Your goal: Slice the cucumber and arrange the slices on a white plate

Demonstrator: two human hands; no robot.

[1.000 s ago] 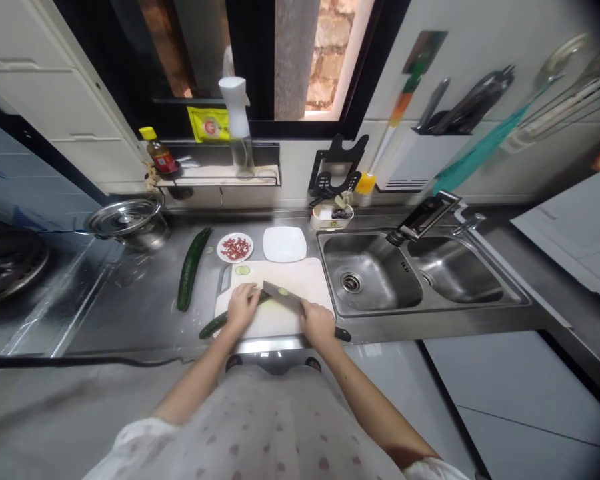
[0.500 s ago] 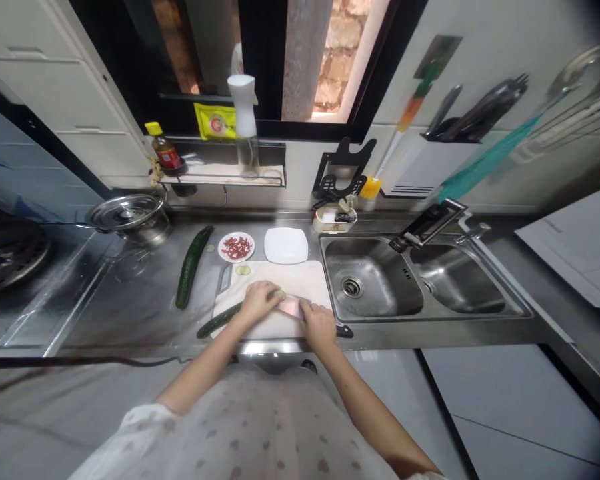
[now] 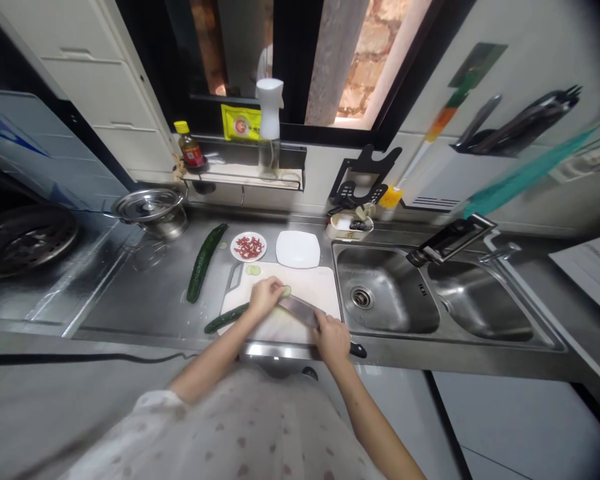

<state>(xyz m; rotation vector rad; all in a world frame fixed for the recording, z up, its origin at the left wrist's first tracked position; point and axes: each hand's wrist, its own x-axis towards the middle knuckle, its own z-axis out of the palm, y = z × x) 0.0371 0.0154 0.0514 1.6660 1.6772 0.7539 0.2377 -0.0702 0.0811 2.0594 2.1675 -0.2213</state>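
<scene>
My left hand (image 3: 266, 297) is closed, its fingertips pinching a pale green cucumber slice (image 3: 287, 291) at the tip end of a knife blade. In my right hand (image 3: 333, 339) is the kitchen knife (image 3: 299, 309), its broad blade tilted over the white cutting board (image 3: 314, 280). A dark green cucumber (image 3: 226, 319) lies at the board's lower left, its right end hidden behind my left hand and wrist. Two cucumber slices (image 3: 253, 270) rest near the board's upper left corner. Left of the board, a larger whole cucumber (image 3: 206, 263) lies on the steel counter.
Behind the board stand a plate of chopped red pieces (image 3: 249, 247) and a white square plate (image 3: 298, 249). A black handle (image 3: 359, 350) juts past the board's right edge, beside the double sink (image 3: 387, 293). A lidded steel pot (image 3: 153, 212) stands at the left.
The view has shifted, so the scene sits further right. My left fingers and the slice now show more clearly at the blade's end, and the blade is angled differently, looking darker.
</scene>
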